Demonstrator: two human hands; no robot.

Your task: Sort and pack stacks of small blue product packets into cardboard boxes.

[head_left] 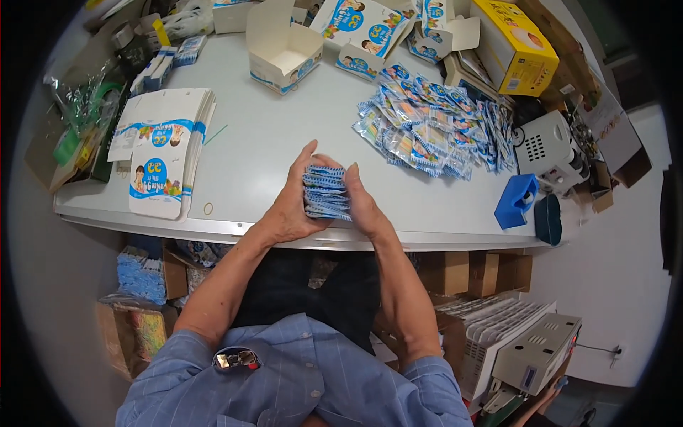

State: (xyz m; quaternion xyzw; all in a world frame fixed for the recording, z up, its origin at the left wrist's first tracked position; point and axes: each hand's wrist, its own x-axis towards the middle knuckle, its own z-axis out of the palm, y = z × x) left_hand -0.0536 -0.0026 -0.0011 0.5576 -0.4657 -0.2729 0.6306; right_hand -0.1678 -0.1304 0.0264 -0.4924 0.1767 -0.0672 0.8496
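Observation:
At the table's front edge, a stack of small blue-and-white packets (326, 192) is squeezed between my two hands. My left hand (288, 206) is wrapped round the stack's left side, its fingers reaching behind. From the right, my right hand (363, 205) presses against the stack, and its fingertips are partly hidden. Beyond them to the right lies a wide loose heap of similar packets (427, 132). An open white carton (284, 64) stands at the far middle of the table. On the left rests a pile of flat printed cartons (160, 153).
The white table (242, 164) carries a rubber band (208, 208) and a green strip (215, 134). More printed cartons (363, 32) and a yellow box (516, 46) stand at the back. A blue holder (516, 201) sits at the right edge. Cardboard boxes (445, 272) are under the table.

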